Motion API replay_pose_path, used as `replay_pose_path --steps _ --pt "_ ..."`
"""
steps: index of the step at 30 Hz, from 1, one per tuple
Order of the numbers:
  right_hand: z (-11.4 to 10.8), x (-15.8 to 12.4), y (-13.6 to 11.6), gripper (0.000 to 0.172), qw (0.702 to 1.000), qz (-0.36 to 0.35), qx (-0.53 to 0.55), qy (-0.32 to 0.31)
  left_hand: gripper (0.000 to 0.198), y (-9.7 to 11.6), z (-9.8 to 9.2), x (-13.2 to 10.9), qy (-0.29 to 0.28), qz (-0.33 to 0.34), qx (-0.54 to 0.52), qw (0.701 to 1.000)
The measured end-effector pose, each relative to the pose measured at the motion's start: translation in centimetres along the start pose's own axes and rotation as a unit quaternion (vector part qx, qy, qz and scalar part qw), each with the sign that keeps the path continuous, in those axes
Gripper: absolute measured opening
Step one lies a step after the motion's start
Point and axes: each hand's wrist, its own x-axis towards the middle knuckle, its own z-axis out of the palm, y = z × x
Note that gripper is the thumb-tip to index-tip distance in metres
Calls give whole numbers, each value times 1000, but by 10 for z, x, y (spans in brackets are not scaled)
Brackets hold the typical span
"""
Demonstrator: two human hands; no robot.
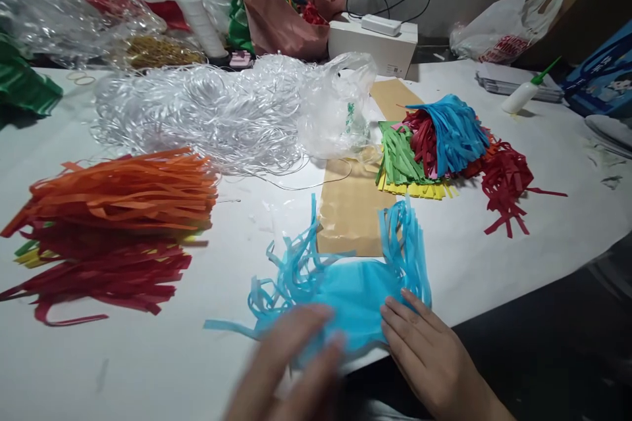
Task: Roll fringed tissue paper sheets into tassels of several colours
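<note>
A sheet of blue tissue paper, cut into fringe strips at its left and far right, lies near the front edge of the table. Flat on its right side rests my right hand, fingers stretched out together. My left hand is blurred over the lower left of the sheet, its fingers apart and nothing visible between them. Whether it touches the paper I cannot tell. Blue fringe strips bunch up beyond my right fingers.
Orange fringe and dark red fringe lie left. Clear plastic string spreads behind. A brown paper sheet lies mid-table. Multicoloured tassels and a glue bottle are at right. A white box stands at the back.
</note>
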Motion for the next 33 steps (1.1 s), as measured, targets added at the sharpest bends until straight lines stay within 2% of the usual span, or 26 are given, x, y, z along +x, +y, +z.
replay_pose_path --steps 2,3,5,7,9,13,19,26,30,33 --pt "-1 -2 0 31 1000 -7 5 12 39 23 24 7 -52 143 -16 988" --pt "-1 -3 0 32 1000 -7 7 17 35 30 37 10 -60 163 -19 985" --pt "-2 -4 0 31 1000 0 8 21 34 33 56 14 -63 133 -29 989" --pt "-4 -4 1 25 1000 11 9 18 32 25 64 13 -56 73 -38 995" --pt "-7 -2 1 20 999 28 17 17 28 12 60 10 -52 38 -44 997" --pt "-15 7 2 14 994 80 72 -5 26 -3 40 9 -50 0 -87 995" --pt "-22 12 2 21 979 151 132 -36 19 -2 29 15 -104 -43 -129 985" --pt "-12 -1 1 22 960 203 194 -8 22 0 27 18 -137 -56 -151 977" --pt "-15 4 4 13 935 254 244 -47 23 0 26 19 -160 -65 -173 970" --pt "-22 10 7 12 926 260 261 -81 21 -1 27 16 -170 -76 -175 967"
